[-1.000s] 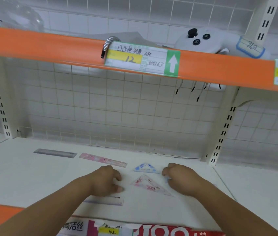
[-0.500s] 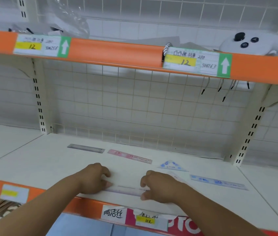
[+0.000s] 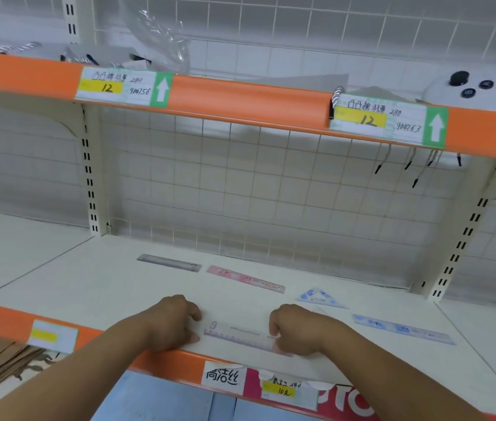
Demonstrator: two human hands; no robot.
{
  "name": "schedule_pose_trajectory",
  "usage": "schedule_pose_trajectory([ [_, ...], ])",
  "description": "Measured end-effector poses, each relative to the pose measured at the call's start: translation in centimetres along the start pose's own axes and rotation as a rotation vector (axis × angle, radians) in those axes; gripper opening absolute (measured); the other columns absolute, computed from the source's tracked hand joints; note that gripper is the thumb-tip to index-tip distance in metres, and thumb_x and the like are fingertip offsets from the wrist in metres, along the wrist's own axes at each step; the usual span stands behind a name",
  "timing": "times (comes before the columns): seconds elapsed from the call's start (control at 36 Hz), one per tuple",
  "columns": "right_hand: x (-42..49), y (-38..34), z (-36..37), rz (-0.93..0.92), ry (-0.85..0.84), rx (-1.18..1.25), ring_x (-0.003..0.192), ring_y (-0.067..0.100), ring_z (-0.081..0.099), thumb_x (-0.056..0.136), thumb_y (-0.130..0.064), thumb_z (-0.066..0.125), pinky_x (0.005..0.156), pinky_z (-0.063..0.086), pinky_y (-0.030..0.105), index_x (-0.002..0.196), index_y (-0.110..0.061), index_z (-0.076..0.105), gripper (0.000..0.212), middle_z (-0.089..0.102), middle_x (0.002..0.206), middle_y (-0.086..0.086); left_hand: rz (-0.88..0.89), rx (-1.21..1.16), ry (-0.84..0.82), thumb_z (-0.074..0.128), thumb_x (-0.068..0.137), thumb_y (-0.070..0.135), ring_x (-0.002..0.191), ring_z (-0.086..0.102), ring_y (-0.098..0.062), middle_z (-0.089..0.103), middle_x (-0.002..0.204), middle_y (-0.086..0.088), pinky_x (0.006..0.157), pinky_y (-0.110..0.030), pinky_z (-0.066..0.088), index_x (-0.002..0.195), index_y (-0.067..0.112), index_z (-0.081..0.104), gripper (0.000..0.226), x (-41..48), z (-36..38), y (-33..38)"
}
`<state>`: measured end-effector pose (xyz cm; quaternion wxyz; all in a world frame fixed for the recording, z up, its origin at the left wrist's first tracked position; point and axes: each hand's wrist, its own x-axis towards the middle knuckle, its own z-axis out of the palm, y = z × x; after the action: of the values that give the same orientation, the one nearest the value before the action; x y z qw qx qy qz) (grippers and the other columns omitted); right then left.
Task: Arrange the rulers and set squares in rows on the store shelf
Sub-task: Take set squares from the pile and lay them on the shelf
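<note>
Pinching: my left hand [image 3: 167, 323] and right hand [image 3: 298, 329] curl their fingers on the ends of the translucent plastic ruler [image 3: 240, 337].
Ruler: flat, near the white shelf [image 3: 104, 284] front edge.
Technique: I should slide it parallel to that edge, both ends level.

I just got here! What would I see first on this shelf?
Two hands: the left hand and right hand hold the ends of a clear ruler at the front of the lower shelf. Behind it a grey ruler, a pink ruler and a blue set square lie in a row. A white controller sits top right on the orange shelf.
</note>
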<state>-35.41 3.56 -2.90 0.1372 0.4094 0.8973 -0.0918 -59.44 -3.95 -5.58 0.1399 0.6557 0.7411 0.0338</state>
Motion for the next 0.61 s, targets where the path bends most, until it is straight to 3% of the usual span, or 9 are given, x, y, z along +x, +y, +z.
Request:
schedule_pose_trajectory([
  [0.11, 0.0, -0.4, -0.1, -0.011, 0.006, -0.042, 0.112, 0.036, 0.054, 0.091, -0.012, 0.053, 0.094, 0.045, 0.042, 0.119, 0.006, 0.057, 0.033, 0.055, 0.125, 0.024, 0.006, -0.007, 0.007, 0.062, 0.088, 0.038, 0.119, 0.049, -0.017, 0.048, 0.131, 0.0, 0.099, -0.022, 0.037, 0.134, 0.026, 0.051, 0.048, -0.1, 0.0, 0.2],
  [0.22, -0.1, -0.8, 0.2, -0.029, 0.076, -0.062, 0.087, 0.022, 0.047, 0.09, -0.007, 0.051, 0.072, 0.039, 0.033, 0.118, 0.002, 0.055, 0.03, 0.056, 0.119, 0.02, 0.006, 0.002, 0.006, 0.062, 0.088, 0.04, 0.122, 0.048, -0.017, 0.047, 0.133, 0.0, 0.103, -0.024, 0.038, 0.134, 0.026, 0.051, 0.05, -0.3, 0.1, 0.1],
  [0.39, -0.5, -1.1, 0.6, -0.091, 0.108, -0.142, 0.083, 0.022, 0.044, 0.087, -0.007, 0.051, 0.055, 0.031, 0.027, 0.104, -0.004, 0.056, 0.018, 0.045, 0.098, 0.009, -0.002, 0.004, 0.003, 0.063, 0.087, 0.041, 0.122, 0.048, -0.017, 0.047, 0.132, 0.0, 0.103, -0.025, 0.038, 0.133, 0.026, 0.052, 0.05, -0.6, 0.1, 0.1],
  [0.5, -0.9, -1.0, 0.5, -0.121, 0.086, -0.185, 0.081, 0.023, 0.043, 0.088, -0.012, 0.052, 0.053, 0.029, 0.025, 0.091, -0.007, 0.052, 0.006, 0.041, 0.096, 0.008, -0.006, 0.006, -0.003, 0.062, 0.087, 0.042, 0.122, 0.048, -0.018, 0.047, 0.133, 0.0, 0.104, -0.025, 0.038, 0.135, 0.026, 0.05, 0.051, -0.8, 0.0, 0.3],
  [0.61, -1.1, -0.9, 0.3, -0.12, 0.095, -0.228, 0.081, 0.024, 0.046, 0.088, -0.018, 0.054, 0.059, 0.036, 0.029, 0.103, -0.001, 0.058, 0.023, 0.042, 0.095, 0.008, -0.009, 0.009, -0.003, 0.061, 0.088, 0.043, 0.123, 0.047, -0.018, 0.046, 0.134, 0.0, 0.105, -0.026, 0.037, 0.136, 0.026, 0.049, 0.052, -1.0, 0.0, 0.5],
])
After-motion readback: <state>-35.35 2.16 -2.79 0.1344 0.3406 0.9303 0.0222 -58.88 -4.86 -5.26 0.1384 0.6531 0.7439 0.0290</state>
